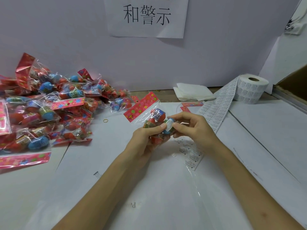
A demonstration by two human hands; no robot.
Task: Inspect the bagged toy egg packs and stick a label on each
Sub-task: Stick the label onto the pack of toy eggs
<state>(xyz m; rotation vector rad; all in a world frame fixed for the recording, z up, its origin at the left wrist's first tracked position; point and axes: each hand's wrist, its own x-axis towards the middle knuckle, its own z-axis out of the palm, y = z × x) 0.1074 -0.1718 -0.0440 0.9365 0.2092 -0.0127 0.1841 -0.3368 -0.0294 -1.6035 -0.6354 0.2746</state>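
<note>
Just right of frame centre, the left hand (146, 140) curls round the lower end of the pack (150, 113), with its thumb laid across the eggs. The right hand (194, 128) pinches the same end from the other side — thumb and fingertips closed on a small white label (169, 125) that lies over a blue egg inside the bag.

The step in hand looks like the sticking itself: the label seems to sit on the film and is being pressed down. Whether all its edges lie flat cannot be told. The next move, I judge, calls for a firm rub across the label, then setting this pack aside and taking a fresh one from the pile (41, 105) at the left of the frame.

The pack's long axis runs diagonally — eggs bunched at the hands, and the red flowered header card (141, 107) pointing to the upper left. Beyond the right hand, the label strip (219, 103) trails up to the roll (250, 88) at the upper right.
</note>
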